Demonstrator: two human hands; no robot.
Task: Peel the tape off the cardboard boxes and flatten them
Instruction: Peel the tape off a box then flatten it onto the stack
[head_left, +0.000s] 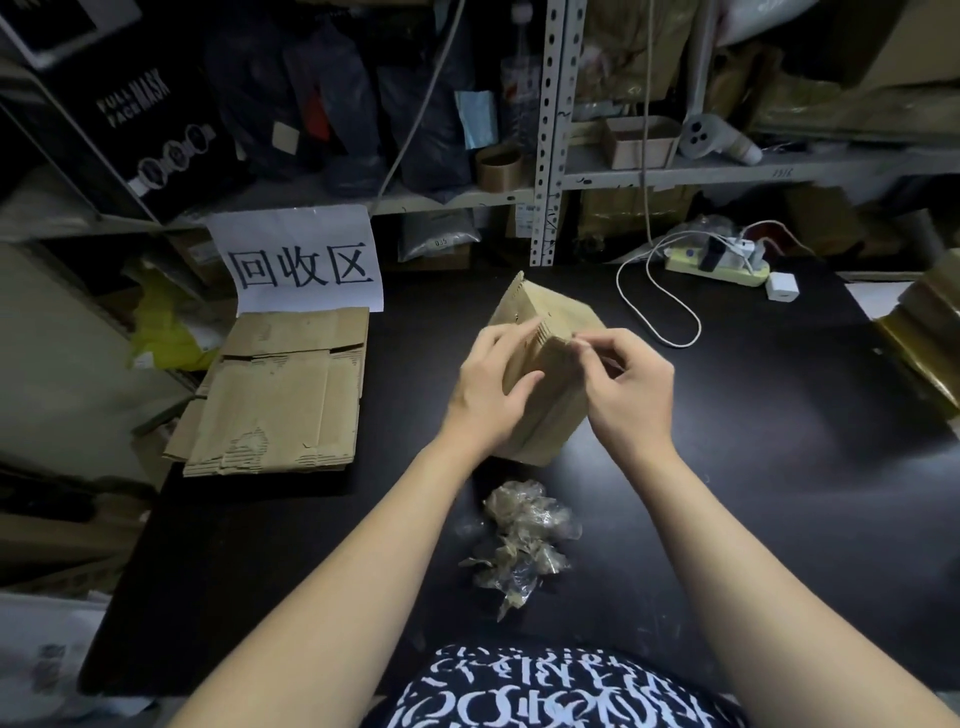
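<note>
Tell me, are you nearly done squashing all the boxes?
Partly. Done: a stack of flattened cardboard lies at the left, and a pile of peeled tape sits near you. In hand: the left hand holds one box while the right hand pinches its top edge. Left: flattening this box.

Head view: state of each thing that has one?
cardboard box: partly folded, held upright
left hand: grips the box
right hand: pinches at its top edge
flattened cardboard: stacked flat
peeled tape: crumpled in a loose heap
power strip: plugs inserted
</note>
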